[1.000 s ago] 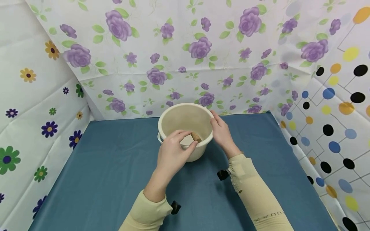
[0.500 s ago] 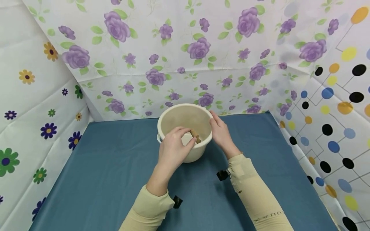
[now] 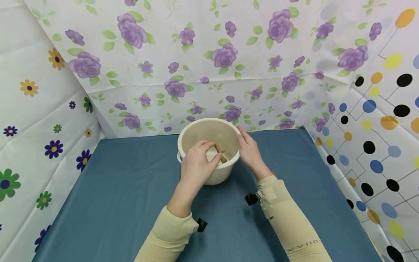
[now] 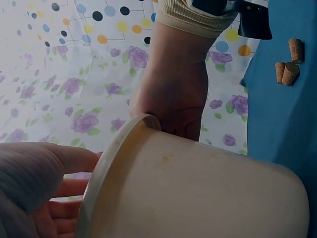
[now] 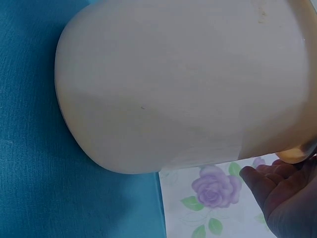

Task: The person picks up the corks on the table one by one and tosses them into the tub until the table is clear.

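A cream bucket (image 3: pixel 217 176) stands on the blue cloth, its mouth tilted toward me. My left hand (image 3: pixel 198 165) reaches over its near rim and pinches a cork (image 3: pixel 219 147) between thumb and index finger inside the bucket. Just below that lies a second cork (image 3: pixel 223 159), partly covered by the thumb. On the right rim, my right hand (image 3: pixel 250 153) holds the bucket, thumb on top and fingers outside. The left wrist view shows my left hand (image 4: pixel 44 183) behind the rim; the cork there is hidden. In the right wrist view my right hand (image 5: pixel 287 191) is at the rim.
Several loose corks (image 4: pixel 291 62) lie on the blue cloth beyond the right arm in the left wrist view. The blue cloth (image 3: pixel 131 196) covers the table. A floral sheet (image 3: pixel 196 54) hangs behind, with patterned sheets on both sides.
My left hand has moved slightly up and away from the near rim with the cork, uncovering more of the second cork. My right hand stays on the rim.
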Demonstrator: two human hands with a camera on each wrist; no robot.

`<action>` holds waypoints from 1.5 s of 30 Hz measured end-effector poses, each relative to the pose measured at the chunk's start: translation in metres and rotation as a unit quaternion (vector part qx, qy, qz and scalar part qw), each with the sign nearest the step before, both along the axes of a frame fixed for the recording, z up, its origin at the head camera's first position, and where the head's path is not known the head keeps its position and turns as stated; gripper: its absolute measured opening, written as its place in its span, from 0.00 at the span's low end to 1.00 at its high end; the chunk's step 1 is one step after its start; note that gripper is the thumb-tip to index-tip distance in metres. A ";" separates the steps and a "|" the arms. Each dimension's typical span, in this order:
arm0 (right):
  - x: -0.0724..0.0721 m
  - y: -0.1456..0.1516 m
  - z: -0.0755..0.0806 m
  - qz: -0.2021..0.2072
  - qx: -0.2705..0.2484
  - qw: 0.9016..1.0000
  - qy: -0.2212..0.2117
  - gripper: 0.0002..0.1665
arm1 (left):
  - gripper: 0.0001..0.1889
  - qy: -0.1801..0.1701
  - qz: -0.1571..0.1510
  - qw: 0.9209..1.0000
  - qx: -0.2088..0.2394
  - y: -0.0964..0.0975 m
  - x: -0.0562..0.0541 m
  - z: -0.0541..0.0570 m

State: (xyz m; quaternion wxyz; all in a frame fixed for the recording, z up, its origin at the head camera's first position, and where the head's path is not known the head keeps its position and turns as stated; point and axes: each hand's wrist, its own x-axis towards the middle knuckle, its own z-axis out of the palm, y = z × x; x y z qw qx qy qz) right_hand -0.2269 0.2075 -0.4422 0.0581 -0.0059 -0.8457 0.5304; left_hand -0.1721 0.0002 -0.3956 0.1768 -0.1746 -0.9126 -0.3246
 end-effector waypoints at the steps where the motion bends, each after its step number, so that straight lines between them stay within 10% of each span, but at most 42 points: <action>1: 0.000 0.000 0.000 0.001 0.000 1.000 0.000 0.34 | 0.20 -0.001 0.000 1.000 0.001 0.000 0.000 0.000; 25: 0.000 0.000 -0.001 0.004 0.002 1.000 0.007 0.35 | 0.31 0.029 -0.004 0.992 0.119 -0.025 -0.012 -0.013; 45: 0.001 -0.001 0.000 -0.006 -0.005 1.000 0.005 0.34 | 0.33 -0.172 0.015 0.966 0.193 -0.065 -0.046 -0.025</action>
